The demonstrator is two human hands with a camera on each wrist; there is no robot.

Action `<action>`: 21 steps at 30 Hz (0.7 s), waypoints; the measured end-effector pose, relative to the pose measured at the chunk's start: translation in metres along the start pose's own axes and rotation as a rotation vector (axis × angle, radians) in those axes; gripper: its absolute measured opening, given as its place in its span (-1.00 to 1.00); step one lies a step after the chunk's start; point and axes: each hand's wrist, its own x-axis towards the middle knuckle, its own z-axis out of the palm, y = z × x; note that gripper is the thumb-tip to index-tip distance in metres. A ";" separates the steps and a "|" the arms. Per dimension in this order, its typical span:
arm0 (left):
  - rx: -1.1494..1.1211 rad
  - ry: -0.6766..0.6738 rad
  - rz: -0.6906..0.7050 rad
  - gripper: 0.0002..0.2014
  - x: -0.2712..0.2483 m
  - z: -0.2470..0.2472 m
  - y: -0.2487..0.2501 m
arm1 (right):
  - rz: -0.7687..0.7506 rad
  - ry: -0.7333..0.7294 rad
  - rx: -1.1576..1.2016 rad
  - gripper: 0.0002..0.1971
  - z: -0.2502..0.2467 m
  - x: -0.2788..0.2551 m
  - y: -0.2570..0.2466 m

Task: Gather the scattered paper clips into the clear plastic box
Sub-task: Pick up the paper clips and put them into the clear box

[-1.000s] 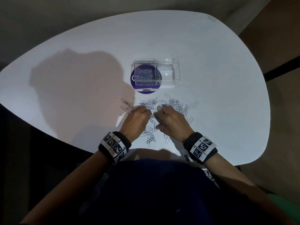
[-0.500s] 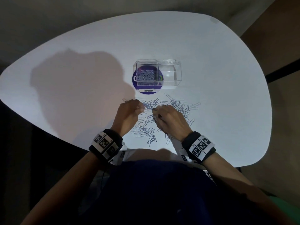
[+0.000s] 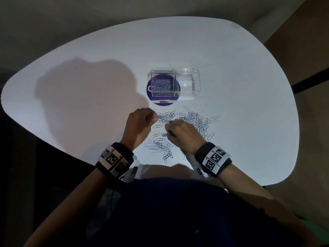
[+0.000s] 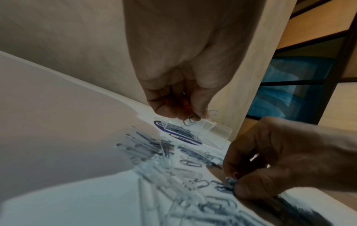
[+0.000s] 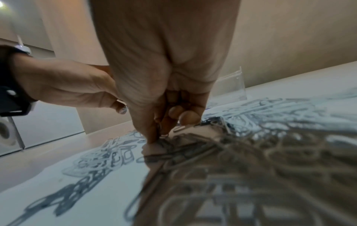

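Silver paper clips (image 3: 194, 120) lie scattered on the white table (image 3: 249, 86), in front of the clear plastic box (image 3: 187, 84). The box's left compartment holds a heap of clips (image 3: 162, 86). My left hand (image 3: 151, 117) is lifted off the table with its fingers curled round a few paper clips (image 4: 191, 121), just short of the box (image 4: 218, 133). My right hand (image 3: 169, 129) is down in the pile, thumb and fingers pinching clips (image 4: 230, 182) against the table; the right wrist view shows the pinch (image 5: 159, 134) at the surface.
The box sits partly on a round purple coaster (image 3: 160, 99). The table's curved near edge runs close under both wrists. A dark shelf frame with a blue bag (image 4: 289, 88) stands beyond the table on the right.
My left hand has risen from the pile and moved left and toward the box with clips in its fingers. My right hand has stayed in the pile, shifting slightly.
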 end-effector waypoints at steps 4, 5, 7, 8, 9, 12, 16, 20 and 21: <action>-0.029 0.071 0.020 -0.93 0.013 -0.005 0.008 | -0.020 -0.029 -0.031 -0.91 -0.005 -0.001 -0.001; -0.033 0.096 0.037 -0.93 0.018 -0.008 0.011 | -0.020 -0.016 -0.011 -0.92 -0.009 -0.002 0.000; -0.032 0.141 0.072 -0.92 0.033 -0.014 0.018 | 0.014 0.048 0.083 -0.89 -0.021 -0.004 0.002; -0.031 0.162 0.088 -0.90 0.042 -0.017 0.023 | 0.053 0.087 0.146 -0.86 -0.028 -0.003 0.003; -0.035 0.183 0.096 -0.89 0.052 -0.018 0.027 | 0.090 0.130 0.199 -0.83 -0.038 -0.001 0.004; -0.104 0.235 0.098 -0.91 0.081 -0.019 0.038 | 0.160 0.223 0.258 -0.89 -0.067 0.011 0.013; -0.089 0.193 0.110 -0.86 0.107 -0.009 0.035 | 0.197 0.329 0.288 -0.92 -0.097 0.035 0.021; 0.060 0.129 0.096 -0.75 0.113 -0.009 0.028 | 0.214 0.349 0.244 -0.91 -0.109 0.065 0.024; 0.070 0.146 0.107 -0.72 0.110 -0.011 0.028 | 0.210 0.358 0.237 -0.92 -0.110 0.072 0.023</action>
